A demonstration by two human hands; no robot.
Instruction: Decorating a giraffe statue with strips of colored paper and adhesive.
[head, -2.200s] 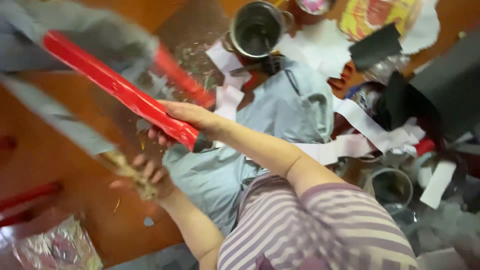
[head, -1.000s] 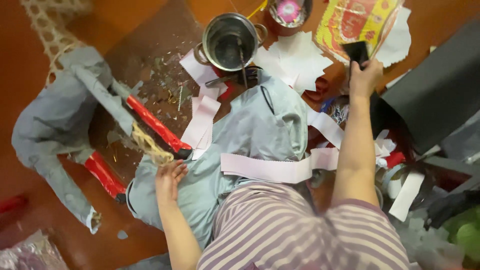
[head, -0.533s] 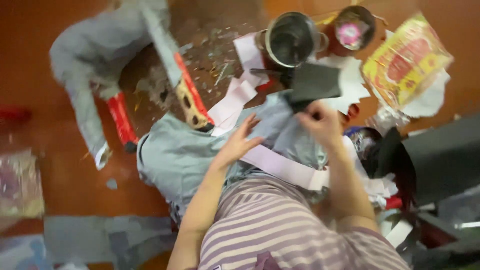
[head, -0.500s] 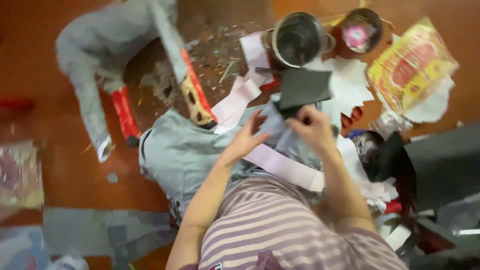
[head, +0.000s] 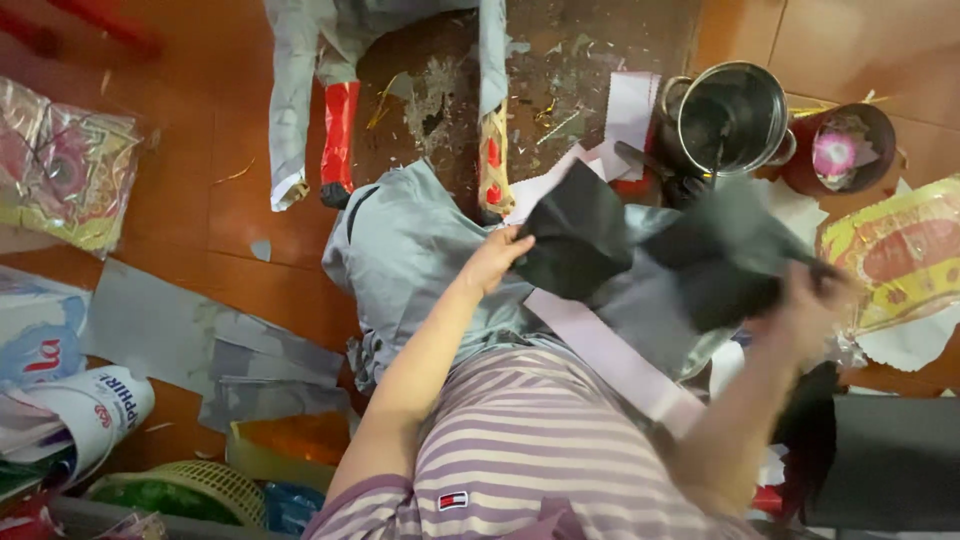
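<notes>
My left hand [head: 495, 262] pinches the edge of a black paper sheet [head: 580, 235] over the grey cloth [head: 410, 260] on my lap. My right hand [head: 812, 300], blurred by motion, grips a second dark sheet [head: 730, 255] off to the right. The two sheets overlap in the middle, and I cannot tell whether they are joined. A pale pink paper strip [head: 610, 355] runs across my lap below them.
A grey paper figure with red legs [head: 340, 140] lies on the floor ahead. A metal pot [head: 732, 115] and a red cup [head: 845, 150] stand at the upper right, a yellow-red packet [head: 900, 260] beside them. Grey paper offcuts [head: 170, 330] and bags lie left.
My hands were together on one black sheet; now they are spread apart, the right swung out to the right with dark paper. The view has shifted toward the floor at left.
</notes>
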